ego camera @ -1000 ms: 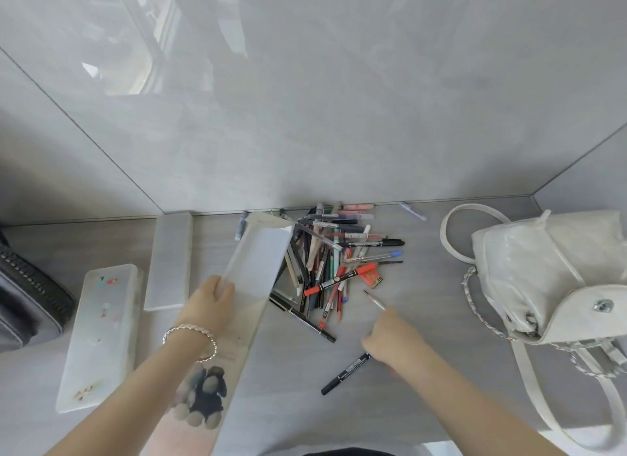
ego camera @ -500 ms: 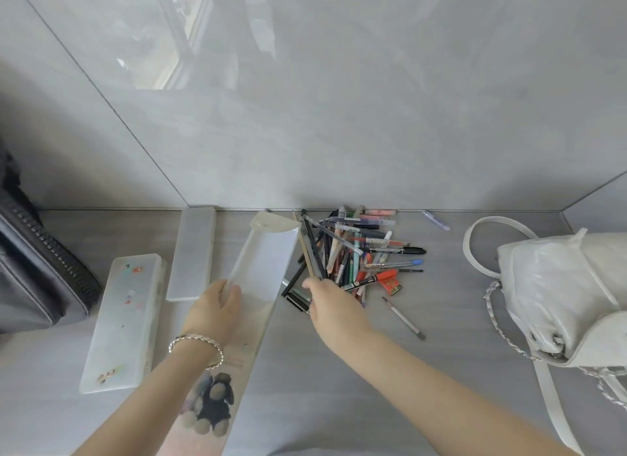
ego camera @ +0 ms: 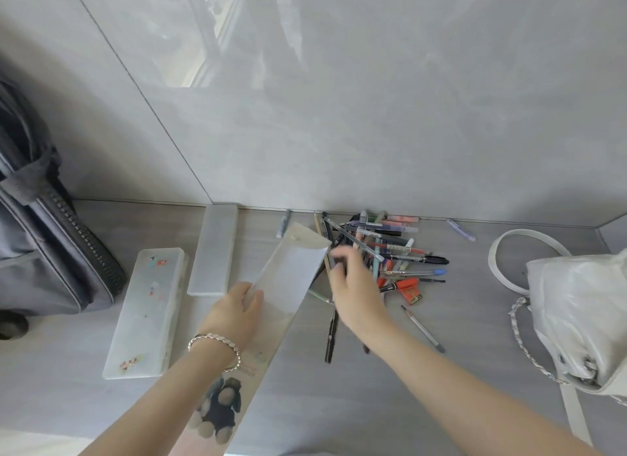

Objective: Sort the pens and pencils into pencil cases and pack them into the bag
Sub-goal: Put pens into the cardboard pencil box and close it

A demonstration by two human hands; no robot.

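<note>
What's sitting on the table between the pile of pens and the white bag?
In the head view, one loose grey pencil lies on the table between the pile of pens and the white bag; otherwise bare.

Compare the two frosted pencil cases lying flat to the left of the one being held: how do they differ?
The sticker case is wider and sits nearer the person; the plain case is narrower and reaches the wall. The sticker case carries small coloured pictures; the plain case has none. Both are translucent white, shut, flat on the table, untouched by the left hand.
</note>
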